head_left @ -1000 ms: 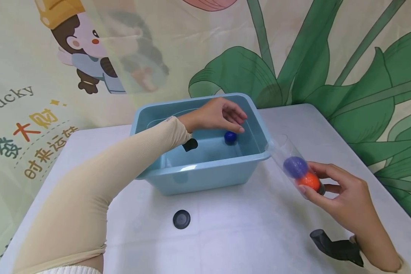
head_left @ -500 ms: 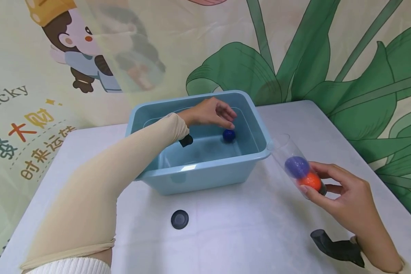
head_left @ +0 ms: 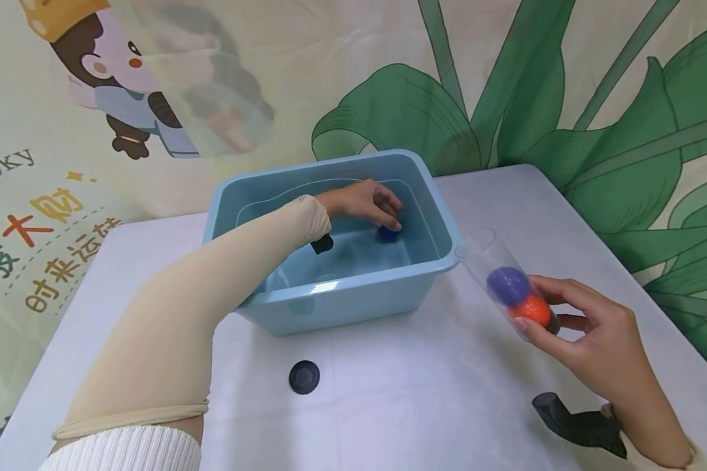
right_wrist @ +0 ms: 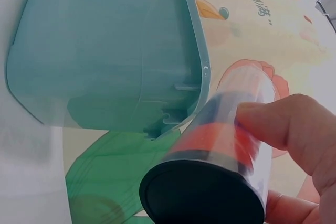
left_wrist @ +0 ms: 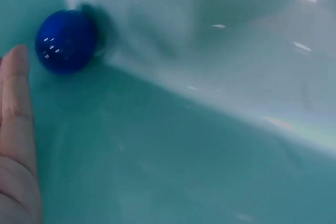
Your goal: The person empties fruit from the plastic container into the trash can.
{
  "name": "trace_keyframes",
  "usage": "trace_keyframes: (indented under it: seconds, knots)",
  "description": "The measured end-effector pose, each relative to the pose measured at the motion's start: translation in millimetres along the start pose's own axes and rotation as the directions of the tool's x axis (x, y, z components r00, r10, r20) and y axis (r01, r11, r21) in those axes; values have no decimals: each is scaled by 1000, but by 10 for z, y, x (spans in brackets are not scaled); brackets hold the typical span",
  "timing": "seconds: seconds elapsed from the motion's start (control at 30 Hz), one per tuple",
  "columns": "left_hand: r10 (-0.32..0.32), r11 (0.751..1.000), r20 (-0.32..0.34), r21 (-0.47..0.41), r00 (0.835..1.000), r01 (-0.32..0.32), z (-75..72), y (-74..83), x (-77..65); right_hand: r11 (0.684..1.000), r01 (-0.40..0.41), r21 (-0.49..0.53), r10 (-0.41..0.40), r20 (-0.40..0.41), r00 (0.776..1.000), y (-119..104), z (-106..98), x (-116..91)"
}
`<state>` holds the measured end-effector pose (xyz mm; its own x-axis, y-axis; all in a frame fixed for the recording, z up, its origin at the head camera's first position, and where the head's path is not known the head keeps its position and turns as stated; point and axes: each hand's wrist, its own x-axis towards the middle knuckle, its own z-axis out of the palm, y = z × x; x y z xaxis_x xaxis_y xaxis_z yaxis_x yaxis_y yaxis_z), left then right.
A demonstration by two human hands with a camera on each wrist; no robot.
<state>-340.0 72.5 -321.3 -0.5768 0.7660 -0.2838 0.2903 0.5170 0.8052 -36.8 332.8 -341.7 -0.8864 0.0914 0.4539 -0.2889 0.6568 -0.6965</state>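
My left hand [head_left: 366, 201] reaches down inside a light blue plastic tub [head_left: 353, 306], its fingers loosely bent just above a dark blue ball [head_left: 388, 234]. In the left wrist view the ball [left_wrist: 66, 42] lies by the tub's inner corner, with a narrow gap to the fingers [left_wrist: 16, 98]. Outside the tub, my right hand [head_left: 595, 330] grips a clear tube [head_left: 478, 252] by its lower end, tilted with its upper end beside the tub's rim. Inside it a purple-blue ball [head_left: 508, 286] rests against an orange ball [head_left: 532, 311]. A black cap [right_wrist: 202, 195] closes the tube's bottom.
A round black lid [head_left: 304, 377] lies on the white table [head_left: 383, 399] in front of the tub. Behind the table hangs a printed cloth [head_left: 283, 85] with green leaves and a cartoon figure. A black wrist mount [head_left: 574, 422] sits below my right hand.
My left hand has sunk lower into the tub, down to the blue ball, which it now partly covers. My right hand holds the tube much as before. The head view has shifted slightly.
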Motion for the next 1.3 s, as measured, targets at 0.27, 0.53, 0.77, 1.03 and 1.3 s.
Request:
trace_keyframes:
  seconds: [0.27,0.53,0.77,1.03,1.3]
  knots:
    - [15,972,-17,235,1000,-11,39,-74,46,1000,6,-4,-6,7,1000,19,9,-3]
    - [60,901,-45,433,997,-35,167,-103,57,1000,6,8,-6,2,1000,25,14,-9]
    - [69,873,-85,488,994,-19,241,-120,79,1000,18,17,-18,7,1000,32,33,-13]
    - [67,870,-75,493,995,-22,289,-171,122,1000,13,4,-13,7,1000,49,41,-14]
    - [82,871,-49,488,995,-48,264,-207,144,1000,13,3,-13,11,1000,54,42,-13]
